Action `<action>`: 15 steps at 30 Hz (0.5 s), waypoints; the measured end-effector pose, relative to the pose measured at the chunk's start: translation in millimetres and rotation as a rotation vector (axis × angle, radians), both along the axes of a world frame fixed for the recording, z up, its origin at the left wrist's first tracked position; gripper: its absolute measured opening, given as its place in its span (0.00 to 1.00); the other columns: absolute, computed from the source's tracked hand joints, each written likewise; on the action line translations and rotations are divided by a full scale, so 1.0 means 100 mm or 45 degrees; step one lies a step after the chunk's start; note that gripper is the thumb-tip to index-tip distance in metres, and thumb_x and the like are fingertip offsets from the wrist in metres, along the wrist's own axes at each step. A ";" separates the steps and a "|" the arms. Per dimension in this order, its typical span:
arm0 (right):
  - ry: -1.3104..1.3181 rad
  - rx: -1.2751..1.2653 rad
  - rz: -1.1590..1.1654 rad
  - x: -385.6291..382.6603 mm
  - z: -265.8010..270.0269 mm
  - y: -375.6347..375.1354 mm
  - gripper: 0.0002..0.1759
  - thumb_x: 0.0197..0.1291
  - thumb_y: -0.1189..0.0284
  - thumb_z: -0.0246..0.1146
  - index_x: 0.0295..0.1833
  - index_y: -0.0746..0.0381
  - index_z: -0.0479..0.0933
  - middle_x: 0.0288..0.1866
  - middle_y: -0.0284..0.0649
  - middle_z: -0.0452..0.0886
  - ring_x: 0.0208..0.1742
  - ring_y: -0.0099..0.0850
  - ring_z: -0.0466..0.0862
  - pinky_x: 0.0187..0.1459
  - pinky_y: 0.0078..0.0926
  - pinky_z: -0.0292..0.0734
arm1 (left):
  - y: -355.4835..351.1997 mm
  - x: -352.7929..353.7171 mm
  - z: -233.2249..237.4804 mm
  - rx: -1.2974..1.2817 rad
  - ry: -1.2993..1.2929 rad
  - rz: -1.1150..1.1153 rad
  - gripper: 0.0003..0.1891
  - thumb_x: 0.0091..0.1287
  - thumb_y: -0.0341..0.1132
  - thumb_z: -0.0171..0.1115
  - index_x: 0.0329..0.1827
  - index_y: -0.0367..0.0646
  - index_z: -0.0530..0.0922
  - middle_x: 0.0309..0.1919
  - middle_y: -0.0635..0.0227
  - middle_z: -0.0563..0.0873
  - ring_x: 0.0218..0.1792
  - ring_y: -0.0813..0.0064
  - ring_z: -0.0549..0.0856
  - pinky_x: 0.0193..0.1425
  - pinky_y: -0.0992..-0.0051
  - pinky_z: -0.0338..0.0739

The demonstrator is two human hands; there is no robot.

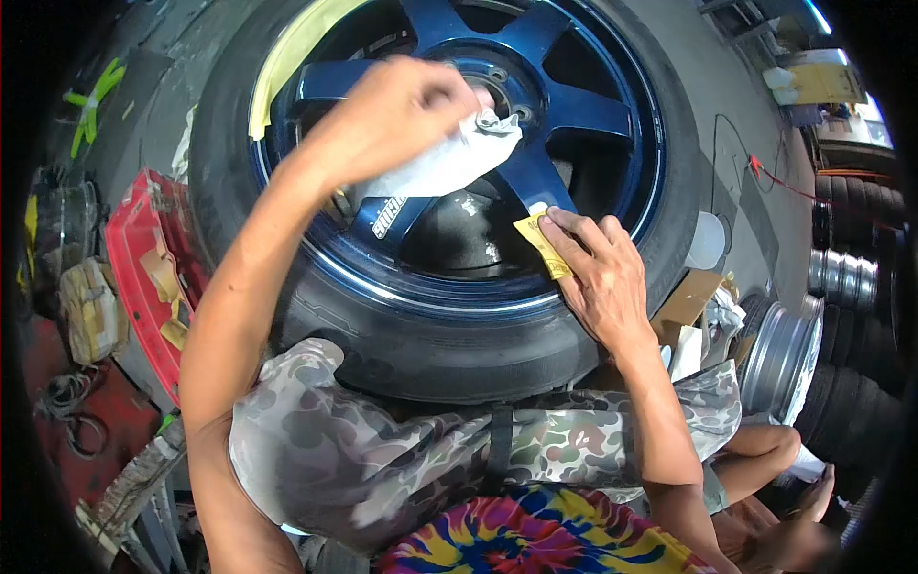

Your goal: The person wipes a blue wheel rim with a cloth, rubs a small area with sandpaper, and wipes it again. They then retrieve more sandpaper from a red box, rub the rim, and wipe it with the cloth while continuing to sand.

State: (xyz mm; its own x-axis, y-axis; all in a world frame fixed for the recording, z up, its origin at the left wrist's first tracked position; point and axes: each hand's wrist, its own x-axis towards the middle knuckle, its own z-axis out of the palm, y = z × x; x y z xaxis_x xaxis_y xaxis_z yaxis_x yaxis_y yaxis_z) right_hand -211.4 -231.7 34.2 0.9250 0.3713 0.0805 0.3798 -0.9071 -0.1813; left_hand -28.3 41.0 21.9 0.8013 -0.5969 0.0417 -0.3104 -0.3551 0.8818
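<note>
1. Far L of the left hand: red panel (143, 249) w/ tape scraps, propped beside the tyre (430, 335).
2. Up-L of that hand: yellow masking tape (287, 57) along the rim edge, prob. shielding the rubber.
3. Left hand (402, 105) is closed, bunching a white cloth (459, 158) by the hub of the blue wheel (574, 110). The wad likely fits betw. spokes.
4. Right hand (598, 277), below-R of the cloth: fingers flat, pinning a yellow abrasive sheet (543, 244) to a spoke, prob. for even pressure.
5. Under both hands: wheel leans on camo shorts (382, 450), so it sits steady.
6. Far R: silver rim (779, 359).
</note>
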 end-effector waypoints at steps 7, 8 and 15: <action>0.018 -0.153 -0.017 0.10 0.04 0.08 0.32 0.60 0.76 0.73 0.73 0.56 0.85 0.72 0.33 0.85 0.62 0.43 0.79 0.63 0.40 0.76 | 0.25 0.41 -0.40 0.182 -0.415 0.414 0.25 0.80 0.58 0.66 0.55 0.44 0.91 0.40 0.66 0.90 0.43 0.73 0.87 0.52 0.70 0.80; -0.017 -0.174 -0.014 0.14 0.02 0.10 0.32 0.60 0.76 0.73 0.73 0.56 0.85 0.72 0.33 0.84 0.65 0.43 0.78 0.65 0.42 0.75 | 0.23 0.40 -0.41 0.237 -0.479 0.423 0.25 0.80 0.59 0.66 0.60 0.46 0.91 0.47 0.63 0.92 0.49 0.68 0.89 0.58 0.66 0.82; 0.003 -0.265 0.031 -0.04 0.09 0.01 0.35 0.61 0.75 0.73 0.76 0.53 0.83 0.76 0.32 0.83 0.73 0.47 0.76 0.68 0.45 0.73 | 0.16 0.44 -0.50 0.381 -0.867 0.311 0.17 0.79 0.46 0.65 0.44 0.39 0.89 0.44 0.51 0.85 0.50 0.49 0.83 0.59 0.53 0.77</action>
State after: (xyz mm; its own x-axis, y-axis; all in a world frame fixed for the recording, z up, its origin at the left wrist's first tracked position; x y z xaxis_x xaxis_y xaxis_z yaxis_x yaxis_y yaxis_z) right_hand -215.0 -230.7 43.1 0.9157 0.4018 -0.0025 0.4019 -0.9157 0.0078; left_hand 15.9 56.5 -28.6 0.7672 -0.4702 0.4362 -0.6310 -0.6755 0.3816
